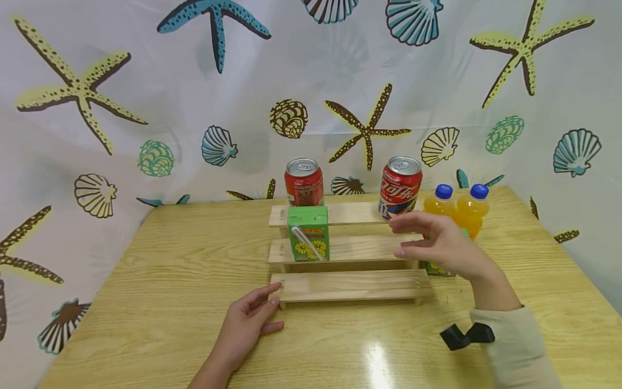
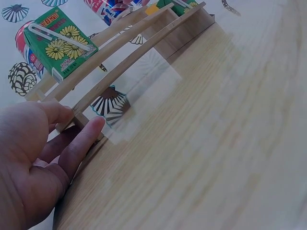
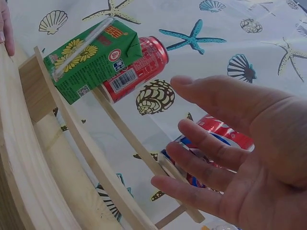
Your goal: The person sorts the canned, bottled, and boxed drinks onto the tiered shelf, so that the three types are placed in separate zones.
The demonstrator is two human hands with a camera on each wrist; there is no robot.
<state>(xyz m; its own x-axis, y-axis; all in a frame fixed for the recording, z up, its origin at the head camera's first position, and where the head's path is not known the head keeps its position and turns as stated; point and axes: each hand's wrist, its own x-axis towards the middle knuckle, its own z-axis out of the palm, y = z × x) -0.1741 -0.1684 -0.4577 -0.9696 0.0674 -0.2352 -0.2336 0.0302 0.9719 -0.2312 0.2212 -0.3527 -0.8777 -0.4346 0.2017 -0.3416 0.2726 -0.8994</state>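
At the lower left corner of the wooden three-step rack (image 1: 350, 286), my left hand (image 1: 243, 327) touches the bottom step's end with its fingers. My right hand (image 1: 444, 243) hovers over the rack's right side, fingers apart and holding nothing, just below a red can (image 1: 400, 186) on the top step. On the middle step's left end stands a green drink carton (image 1: 309, 235) with a straw, in front of another red can (image 1: 304, 183). The left wrist view shows fingertips at the rack's corner (image 2: 79, 117). In the right wrist view, the hand (image 3: 240, 148) partly covers the right can (image 3: 223, 132).
Two orange drink bottles (image 1: 470, 210) with blue caps stand right of the rack. Another green carton (image 1: 439, 269) is beside the rack, partly hidden by my right hand. Behind the wooden table (image 1: 194, 259) hangs a cloth with starfish and shells.
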